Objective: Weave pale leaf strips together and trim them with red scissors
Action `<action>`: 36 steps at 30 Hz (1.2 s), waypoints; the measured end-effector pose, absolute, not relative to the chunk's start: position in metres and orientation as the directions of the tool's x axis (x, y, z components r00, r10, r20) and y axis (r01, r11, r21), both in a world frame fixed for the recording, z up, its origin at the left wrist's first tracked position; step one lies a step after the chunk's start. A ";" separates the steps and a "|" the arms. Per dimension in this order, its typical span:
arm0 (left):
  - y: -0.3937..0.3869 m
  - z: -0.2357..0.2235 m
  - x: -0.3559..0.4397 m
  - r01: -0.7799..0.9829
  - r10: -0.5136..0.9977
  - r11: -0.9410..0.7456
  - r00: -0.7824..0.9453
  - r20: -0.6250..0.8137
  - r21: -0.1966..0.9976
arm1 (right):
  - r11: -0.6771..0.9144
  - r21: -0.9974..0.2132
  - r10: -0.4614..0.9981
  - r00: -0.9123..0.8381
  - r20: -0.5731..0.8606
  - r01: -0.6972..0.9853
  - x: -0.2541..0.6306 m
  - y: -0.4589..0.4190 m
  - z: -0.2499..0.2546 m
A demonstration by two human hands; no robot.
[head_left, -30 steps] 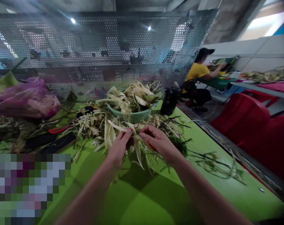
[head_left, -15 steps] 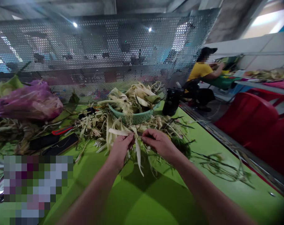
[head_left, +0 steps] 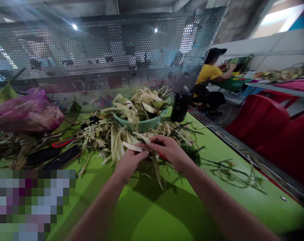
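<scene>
A perforated metal screen [head_left: 96,50] stands behind my green table [head_left: 167,214], and off to the right a person in a yellow top [head_left: 209,74] sits at other work. On my table, dried leafy pieces [head_left: 146,95] heap up in a green basket [head_left: 146,126], with loose scraps [head_left: 98,134] around its base.

The pale strips [head_left: 134,147] are between my hands, just in front of the basket; one long end [head_left: 157,170] hangs toward the tabletop. My left hand [head_left: 128,164] is nearly closed, thumb and forefinger pinching them from the left. My right hand [head_left: 170,151] has its thumb close against bent fingers at the other side of the same join; I can't tell exactly which strip each fingertip grips. Something red shows beside my right palm, too hidden to name.

I judge this to be close fingertip work, bringing strips together where they cross. The next move calls for a firm left pinch at the crossing, while my right fingers guide a strip lightly, without a sharp tug that might split it.
</scene>
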State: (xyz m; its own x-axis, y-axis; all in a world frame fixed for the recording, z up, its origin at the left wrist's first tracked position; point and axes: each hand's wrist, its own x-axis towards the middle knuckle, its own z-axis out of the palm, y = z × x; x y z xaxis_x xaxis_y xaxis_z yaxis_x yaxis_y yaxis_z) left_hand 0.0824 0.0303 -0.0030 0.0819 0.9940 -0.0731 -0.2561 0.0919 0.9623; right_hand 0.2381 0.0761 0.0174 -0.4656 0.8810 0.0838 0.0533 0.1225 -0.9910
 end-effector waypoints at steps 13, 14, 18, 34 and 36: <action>0.031 0.030 0.038 -0.460 0.970 0.185 0.229 -0.086 0.868 | -0.061 -0.989 0.890 -0.455 0.007 -0.134 0.245 0.079 0.016; 0.032 0.032 0.035 -0.434 0.978 0.149 0.200 -0.066 0.888 | -0.066 -0.991 0.881 -0.474 -0.001 -0.120 0.246 0.079 0.016; 0.034 0.028 0.035 -0.047 0.986 0.046 0.160 -0.038 0.998 | -0.033 -0.998 0.841 -0.541 0.003 -0.058 0.246 0.078 0.017; 0.029 0.005 0.076 0.068 0.952 -0.043 0.306 0.020 0.997 | 0.130 -0.991 0.883 -0.456 0.115 0.002 0.238 0.076 0.010; 0.029 0.003 0.077 0.069 0.952 -0.040 0.305 0.017 0.997 | 0.159 -0.987 0.891 -0.432 0.137 0.015 0.237 0.076 0.009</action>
